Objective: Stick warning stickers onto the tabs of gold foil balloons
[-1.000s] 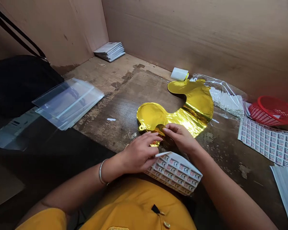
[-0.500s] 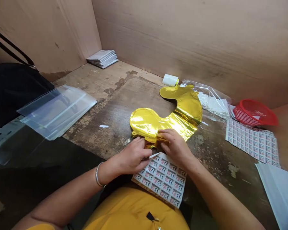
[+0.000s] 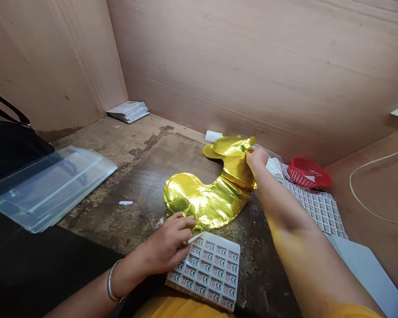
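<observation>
A shiny gold foil balloon [image 3: 215, 201], curved like a numeral or letter, lies on the worn wooden table. My right hand [image 3: 257, 159] reaches to its far end and is closed on the foil there, lifting that end a little. Near me, my left hand [image 3: 170, 240] rests at the balloon's near edge, with a thin white straw [image 3: 195, 237] pinched between thumb and fingers. Just under the straw lies a sheet of printed CE stickers [image 3: 205, 269], at the table's front edge.
Clear plastic sleeves [image 3: 53, 185] lie at the left by a black bag [image 3: 13, 145]. A stack of white cards [image 3: 129, 111] sits in the back corner. Toward the right are a red basket [image 3: 308, 172], another sticker sheet [image 3: 318, 210] and white sheets [image 3: 368, 269]. Wooden walls [image 3: 219, 66] enclose the table.
My right hand has left the balloon's near edge and moved to its far end, raising the foil there. My left hand stays near the straw and stickers. The view has shifted.
</observation>
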`<state>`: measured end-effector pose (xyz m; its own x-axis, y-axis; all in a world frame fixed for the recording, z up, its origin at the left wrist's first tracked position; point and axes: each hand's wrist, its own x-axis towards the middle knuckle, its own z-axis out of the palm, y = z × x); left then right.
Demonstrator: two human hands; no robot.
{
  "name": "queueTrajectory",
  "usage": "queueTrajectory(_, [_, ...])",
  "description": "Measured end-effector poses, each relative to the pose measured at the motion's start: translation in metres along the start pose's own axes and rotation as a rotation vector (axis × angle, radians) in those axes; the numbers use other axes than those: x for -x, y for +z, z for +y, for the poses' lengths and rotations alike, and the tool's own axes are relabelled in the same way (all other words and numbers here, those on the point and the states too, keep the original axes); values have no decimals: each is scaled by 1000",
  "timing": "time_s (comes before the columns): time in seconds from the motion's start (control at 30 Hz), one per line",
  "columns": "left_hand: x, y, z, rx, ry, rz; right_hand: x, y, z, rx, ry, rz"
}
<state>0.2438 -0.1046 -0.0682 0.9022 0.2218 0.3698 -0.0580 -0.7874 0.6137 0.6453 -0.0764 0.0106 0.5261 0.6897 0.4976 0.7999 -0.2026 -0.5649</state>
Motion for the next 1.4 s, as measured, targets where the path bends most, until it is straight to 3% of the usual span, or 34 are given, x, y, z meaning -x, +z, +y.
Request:
queueTrajectory(0.13, [0, 2, -3, 17, 19, 17, -2, -6, -16, 8, 85, 165])
queueTrajectory(0.23, [-2, 0, -6, 68, 17, 3, 32, -20, -43, -33, 129, 254])
queueTrajectory(0.33, [-4, -6, -6, 197, 31, -4, 116, -42, -75, -79, 144, 157])
queueTrajectory(0.4, [-4, -10, -3, 315, -26, 8, 186, -60, -95, -115, 216, -13])
queueTrajectory(0.5, [0, -11, 8, 508, -284, 19, 274, -82, -115, -201, 457, 54])
queueTrajectory(0.57, [3, -9, 19, 714, -483, 14, 306, -91, -121, -287, 537, 35])
queueTrajectory(0.7, [8, -1, 34, 1060, -652, 14, 311, -101, -130, -400, 572, -70])
queueTrajectory(0.9, [9, -5, 47, 1063, -670, -69, 293, -102, -142, -640, 721, -171])
queueTrajectory(0.93, [10, -7, 50, 987, -679, -11, 294, -100, -142, -664, 735, -188])
queueTrajectory(1.07, [16, -8, 60, 600, -667, 433, 298, -93, -139, -743, 766, -137])
queueTrajectory(1.13, [22, -3, 64, 544, -624, 467, 301, -90, -137, -779, 782, -148])
queueTrajectory(1.23, [28, 4, 69, 535, -534, 417, 304, -88, -136, -822, 811, -220])
queueTrajectory(1.4, [28, 7, 67, 390, -475, 548, 308, -86, -136, -840, 822, -225])
